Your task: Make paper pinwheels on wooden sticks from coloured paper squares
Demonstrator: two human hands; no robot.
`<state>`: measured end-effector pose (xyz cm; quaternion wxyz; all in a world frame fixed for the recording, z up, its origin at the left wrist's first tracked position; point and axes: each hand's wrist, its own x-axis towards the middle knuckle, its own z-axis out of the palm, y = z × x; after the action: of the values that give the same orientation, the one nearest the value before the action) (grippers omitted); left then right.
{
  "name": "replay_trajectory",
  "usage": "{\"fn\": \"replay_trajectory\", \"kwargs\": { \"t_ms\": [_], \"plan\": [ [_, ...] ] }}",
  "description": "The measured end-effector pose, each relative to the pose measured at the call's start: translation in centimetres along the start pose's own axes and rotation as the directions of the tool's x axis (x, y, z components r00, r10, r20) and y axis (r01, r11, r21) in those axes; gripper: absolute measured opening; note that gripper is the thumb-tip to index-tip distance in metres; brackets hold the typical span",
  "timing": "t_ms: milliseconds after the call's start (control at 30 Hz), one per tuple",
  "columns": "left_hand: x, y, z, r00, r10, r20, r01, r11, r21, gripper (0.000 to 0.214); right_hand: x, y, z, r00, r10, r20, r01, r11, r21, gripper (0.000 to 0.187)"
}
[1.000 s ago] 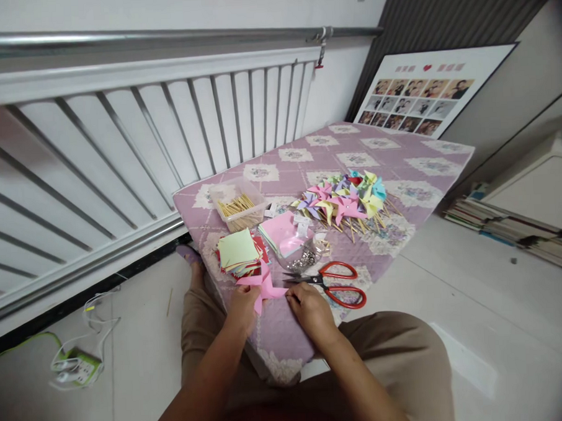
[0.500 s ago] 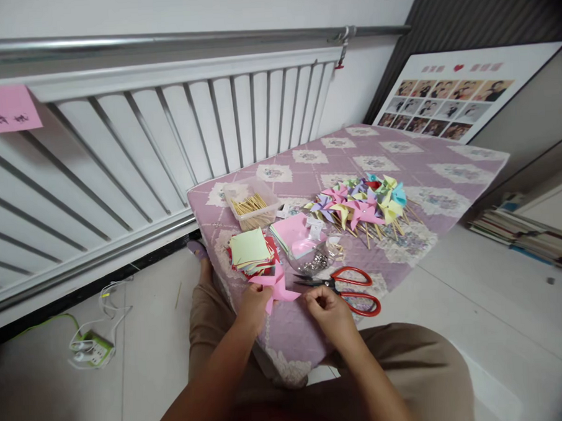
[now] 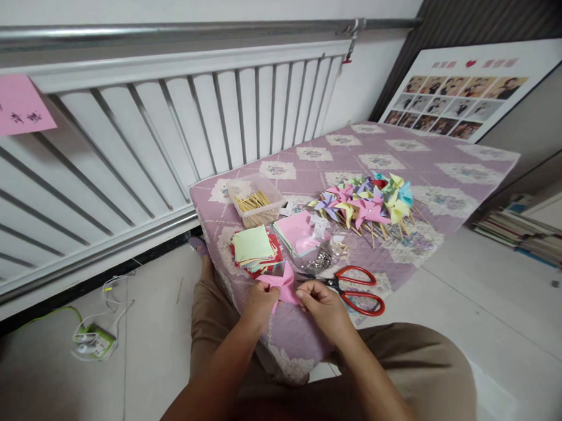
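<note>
Near the table's front corner, my left hand [image 3: 261, 303] pinches a pink paper pinwheel [image 3: 284, 284] between thumb and fingers. My right hand [image 3: 323, 305] is closed in a pinch at the pinwheel's right edge; whatever lies between those fingertips is too small or hidden to make out. Just beyond the right hand lie scissors [image 3: 359, 293] with red handles, their dark blades pointing left. A stack of coloured paper squares [image 3: 253, 244] sits behind the pinwheel. Small metal fasteners [image 3: 321, 259] lie in clear plastic behind the scissors.
A clear box [image 3: 257, 202] of wooden sticks stands at the table's left edge. Pink paper sheets [image 3: 297, 229] lie beside it. Several finished pinwheels [image 3: 369, 205] are heaped farther right. A white radiator [image 3: 239, 113] runs along the wall; a power strip [image 3: 98, 342] is on the floor.
My right hand has moved left, from a gap beside the pinwheel to its right edge. The pinwheel has turned slightly in my left hand. The camera view has shifted a little.
</note>
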<state>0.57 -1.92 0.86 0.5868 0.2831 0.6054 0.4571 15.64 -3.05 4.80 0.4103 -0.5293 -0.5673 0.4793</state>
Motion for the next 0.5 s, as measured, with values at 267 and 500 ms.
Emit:
{"fn": "replay_trajectory", "kwargs": {
  "t_ms": [267, 500],
  "plan": [
    [-0.1, 0.0, 0.0, 0.998, 0.063, 0.031, -0.065, 0.994, 0.087, 0.005, 0.4, -0.6, 1.5, 0.983, -0.177, 0.04, 0.181, 0.946, -0.268, 0.013],
    [0.4, -0.7, -0.1, 0.996, 0.059, 0.07, -0.064, 0.995, 0.073, 0.006, 0.7, -0.5, 2.0, 0.944, -0.305, 0.124, 0.328, 0.837, -0.437, 0.017]
  ]
}}
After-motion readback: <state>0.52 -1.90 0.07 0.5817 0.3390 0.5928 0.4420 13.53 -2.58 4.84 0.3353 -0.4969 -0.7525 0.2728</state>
